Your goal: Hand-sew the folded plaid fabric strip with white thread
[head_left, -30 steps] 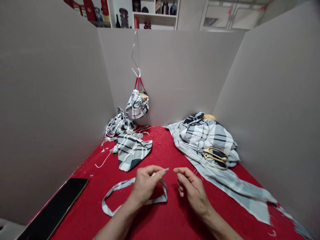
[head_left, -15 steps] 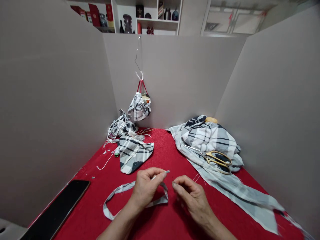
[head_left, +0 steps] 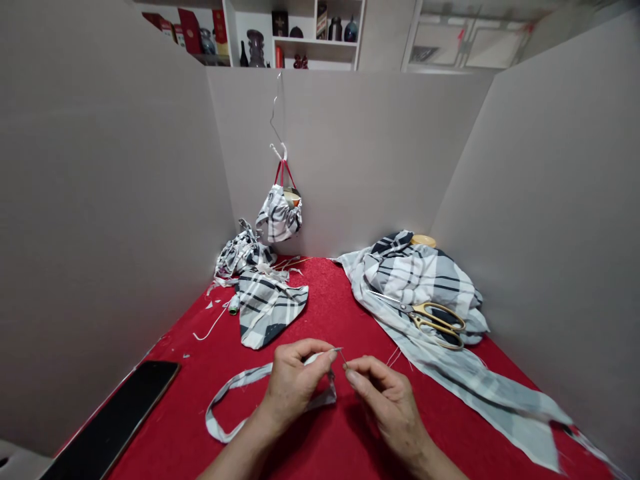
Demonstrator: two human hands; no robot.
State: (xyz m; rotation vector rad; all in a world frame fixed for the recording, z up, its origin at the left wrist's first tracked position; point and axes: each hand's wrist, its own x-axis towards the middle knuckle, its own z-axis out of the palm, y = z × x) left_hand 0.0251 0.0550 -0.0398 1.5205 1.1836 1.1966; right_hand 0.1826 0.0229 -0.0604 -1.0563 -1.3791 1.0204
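Head view: left of the gold-handled scissors (head_left: 411, 311), the left hand (head_left: 296, 379) is pinching a grey fabric strip (head_left: 212, 412) near its tip — presumably baring that end to the needle (head_left: 344, 359) the right hand (head_left: 391, 401) is gripping.

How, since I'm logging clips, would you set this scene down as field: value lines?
Left hand: pinches one end of a pale cloth strip
Right hand: pinches a thin needle-like thing, its tip near that end; contact unclear
Scissors: gold-handled, lying on heaped plaid cloth, right side
Phone: flat, screen dark, near left
Hanging: plaid pouch on red cords, at the back
Surface: red cloth
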